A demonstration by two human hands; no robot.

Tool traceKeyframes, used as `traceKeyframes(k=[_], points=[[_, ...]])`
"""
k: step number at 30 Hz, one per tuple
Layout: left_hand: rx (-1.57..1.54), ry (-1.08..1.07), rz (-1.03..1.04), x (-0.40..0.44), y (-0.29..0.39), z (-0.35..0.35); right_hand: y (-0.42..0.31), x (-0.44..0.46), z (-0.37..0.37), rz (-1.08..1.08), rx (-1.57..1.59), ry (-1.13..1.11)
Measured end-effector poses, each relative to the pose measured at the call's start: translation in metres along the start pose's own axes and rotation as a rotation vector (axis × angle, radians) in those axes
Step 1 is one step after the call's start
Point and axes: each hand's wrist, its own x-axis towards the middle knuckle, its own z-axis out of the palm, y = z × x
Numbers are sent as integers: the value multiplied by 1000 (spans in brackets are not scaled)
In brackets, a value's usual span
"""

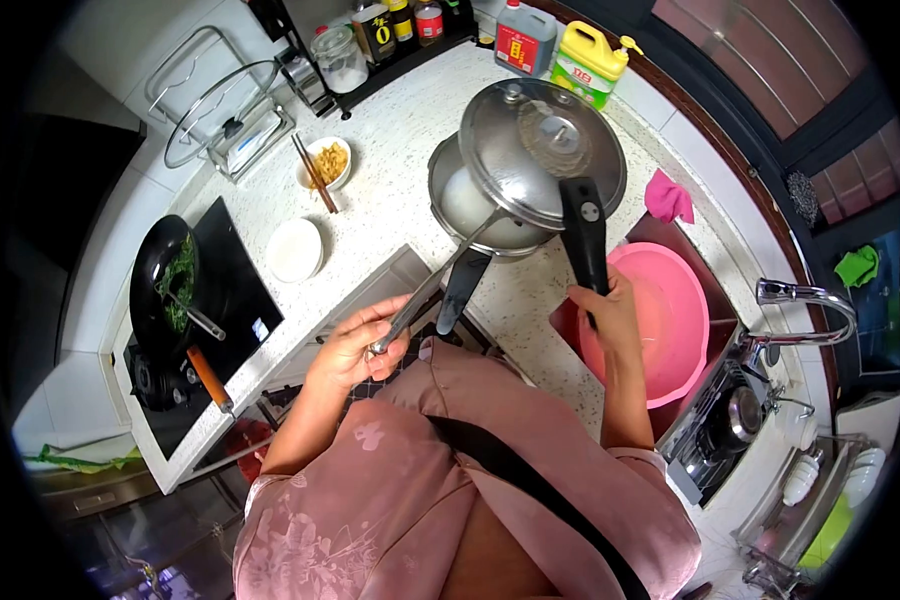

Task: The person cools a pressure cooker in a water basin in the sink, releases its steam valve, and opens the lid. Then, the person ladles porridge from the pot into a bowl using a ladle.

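In the head view my right hand (610, 303) grips the black handle of a metal pressure cooker lid (505, 150), held tilted above the open pot. Below it, the pressure cooker pot (450, 190) stands on the counter, its black handle pointing towards me; pale contents show inside. My left hand (367, 342) has its fingers closed round the end of a long-handled metal utensil (432, 285). The shaft slants up to the pot and the lid's edge; its head is hidden.
A pink basin (685, 320) sits in the sink at right, beside a tap (815, 335). To the left are a white bowl (295, 250), a food bowl with chopsticks (328, 163) and a wok of greens (175, 280). Bottles (590, 62) line the back.
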Motion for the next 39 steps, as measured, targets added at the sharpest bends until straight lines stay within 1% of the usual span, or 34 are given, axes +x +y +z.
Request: traceKeyframes(k=[2,3,4,6,10,12,17,19,20,21,22,24,25,26,28,30,32,34,35,38,39], points=[[-4,-8,24,-5,-5,-4,-5,-5,14,44,-48,-19],[14,4,-4,-7,-6,-6,-6,-6,19,80,-91,-27],[31,14,-32,-9,-7,-8,-2,-5,24,87,-98,-40],[50,6,-14,-11,-11,-9,8,-3,31,43,-108,-5],[103,-21,3,-12,-19,-24,10,-5,44,78,-173,22],[91,-17,-4,-11,-21,-36,12,-6,47,120,-263,29],[111,12,-29,-9,-3,-38,21,-9,54,136,-270,33],[127,21,-39,-8,0,-49,23,-9,57,144,-279,46],[153,26,-50,-7,2,-51,26,-8,58,148,-228,38],[225,74,-43,-9,7,-46,29,-9,59,151,-175,34],[223,69,-50,-9,10,-48,32,-9,61,154,-175,42],[389,45,-69,-9,19,-53,36,-9,64,104,-141,59],[351,57,-120,-7,25,-54,35,-10,65,106,-138,66],[355,51,-126,-4,36,-54,32,-10,65,95,-136,67],[499,31,-163,2,61,-50,29,-12,65,81,-133,70],[517,71,-140,14,82,-51,28,-12,62,87,-142,72],[566,37,-155,32,104,-71,30,-14,61,95,-120,55],[560,70,-81,49,117,-70,32,-14,63,101,-94,40],[492,107,-50,56,122,-73,33,-14,65,110,-92,39],[505,192,24,63,131,-70,37,-15,70,114,-90,43],[513,190,22,63,133,-76,38,-15,72,110,-97,47]])
